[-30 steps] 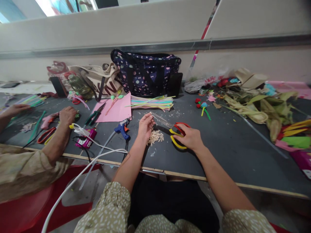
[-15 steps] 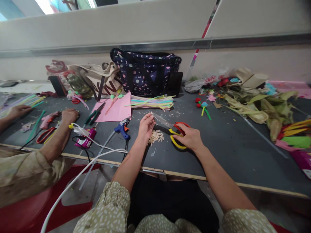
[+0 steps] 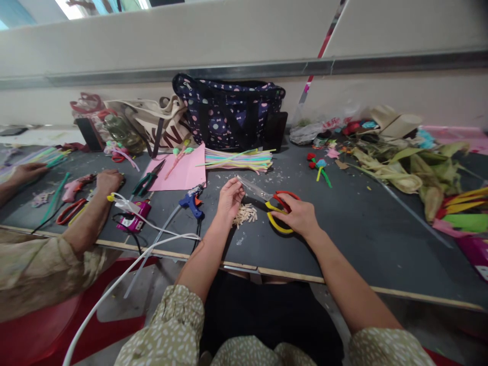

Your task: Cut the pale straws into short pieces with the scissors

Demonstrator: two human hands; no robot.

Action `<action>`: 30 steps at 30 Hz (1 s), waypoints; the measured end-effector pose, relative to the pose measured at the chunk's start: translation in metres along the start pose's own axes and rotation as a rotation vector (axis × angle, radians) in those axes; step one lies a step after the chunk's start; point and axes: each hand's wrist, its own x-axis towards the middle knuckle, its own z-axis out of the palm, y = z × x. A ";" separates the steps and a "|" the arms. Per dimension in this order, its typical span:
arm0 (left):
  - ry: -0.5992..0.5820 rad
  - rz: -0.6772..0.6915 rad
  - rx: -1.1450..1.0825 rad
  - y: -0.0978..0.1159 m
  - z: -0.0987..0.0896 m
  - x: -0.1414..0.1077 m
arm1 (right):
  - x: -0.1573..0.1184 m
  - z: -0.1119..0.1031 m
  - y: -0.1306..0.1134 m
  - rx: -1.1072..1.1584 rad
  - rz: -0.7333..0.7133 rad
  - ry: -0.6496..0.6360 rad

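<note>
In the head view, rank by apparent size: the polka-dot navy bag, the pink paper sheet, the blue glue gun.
1. Polka-dot navy bag, largest.
2. Pink paper sheet.
3. Blue glue gun, smallest, though nearest the camera.

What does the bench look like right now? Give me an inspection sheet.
Surface: dark table, littered with small scraps.
Job's things: scissors; pile of pale cut pieces.
Clutter: blue glue gun, pink paper, coloured straws, dotted bag, dried leaves.
Grippers: right hand holds the scissors; left hand pinches something small at the blades.
Cables: white cable runs off the table's front edge.
Surroundings: another person's arm to the left.
</note>
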 end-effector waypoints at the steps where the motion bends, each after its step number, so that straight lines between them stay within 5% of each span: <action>1: 0.000 0.000 -0.001 0.000 0.000 0.000 | 0.000 0.000 0.000 0.003 0.004 -0.002; 30: 0.004 0.012 0.033 -0.001 -0.002 0.003 | -0.002 0.002 0.002 0.039 0.067 -0.005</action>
